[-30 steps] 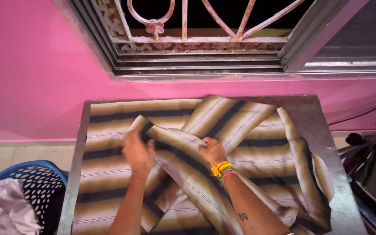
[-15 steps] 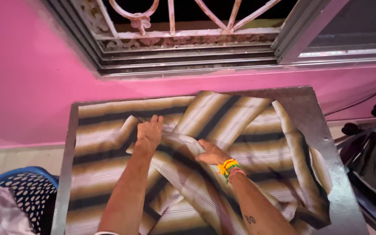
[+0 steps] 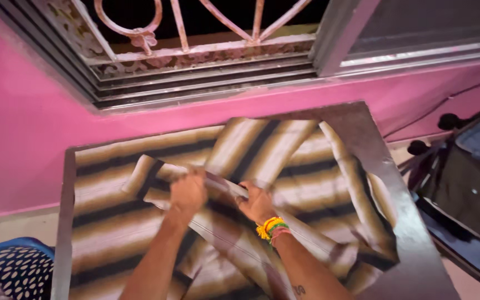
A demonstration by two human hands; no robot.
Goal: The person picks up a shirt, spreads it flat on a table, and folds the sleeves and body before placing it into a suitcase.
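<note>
A striped cloth [image 3: 318, 183] in brown, cream and black lies spread over a grey metal table [image 3: 412, 244]. My left hand [image 3: 187, 193] is closed on a folded edge of the cloth near the middle. My right hand [image 3: 256, 203], with yellow, green and pink thread bands at the wrist, grips the same folded edge just to the right. The two hands are close together, pinching a narrow band of the fabric. The picture is blurred by motion.
A pink wall [image 3: 23, 128] and a window with an ornate metal grille [image 3: 195, 28] rise behind the table. A blue basket [image 3: 12, 266] with spotted fabric sits lower left. Dark objects with black knobs [image 3: 456, 161] stand at right.
My left hand went forward over the cloth, then drew back and closed on its folded edge. My right hand shifted slightly left, toward it. The camera view swung, tilting the scene.
</note>
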